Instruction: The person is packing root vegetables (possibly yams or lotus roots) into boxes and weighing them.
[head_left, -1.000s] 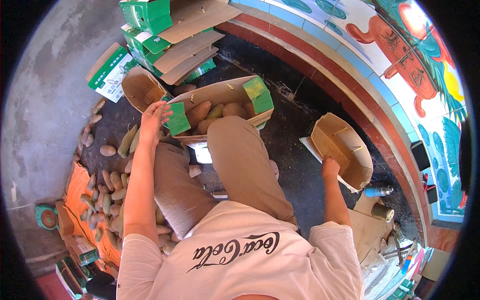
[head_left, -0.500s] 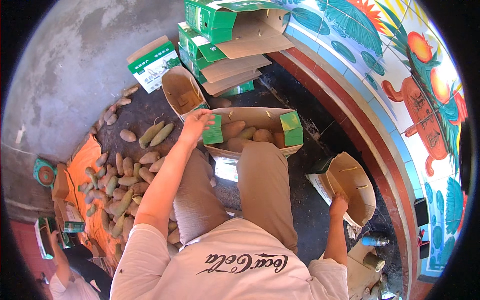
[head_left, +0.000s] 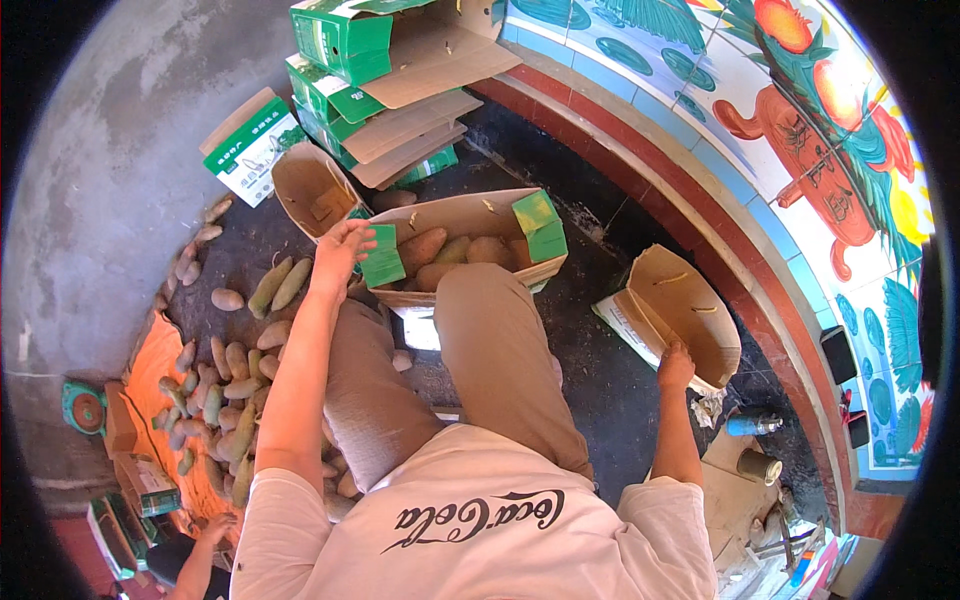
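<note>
In front of my knees stands an open cardboard box (head_left: 450,205) with green end flaps, holding several large brownish tubers (head_left: 491,252) that look like sweet potatoes. My left hand (head_left: 345,250) hovers at this box's left end, beside the green flap (head_left: 383,258); its fingers are loosely apart and hold nothing that shows. Out to the right, my right hand (head_left: 676,364) grips the near rim of a second open box (head_left: 690,300), tilted, with bare brown cardboard inside and no contents visible.
Loose tubers (head_left: 235,390) lie heaped left on an orange sheet (head_left: 150,370). Another open box (head_left: 310,190) and stacked green boxes (head_left: 345,50) stand ahead. A painted tile wall (head_left: 640,55) curves along the right, near a blue bottle (head_left: 752,425). Another person's arm (head_left: 205,555) shows lower left.
My view has turned, so the boxes ahead sit farther left. My right hand keeps its hold on the second box, and my left stays by the filled one. The other person's arm has shifted.
</note>
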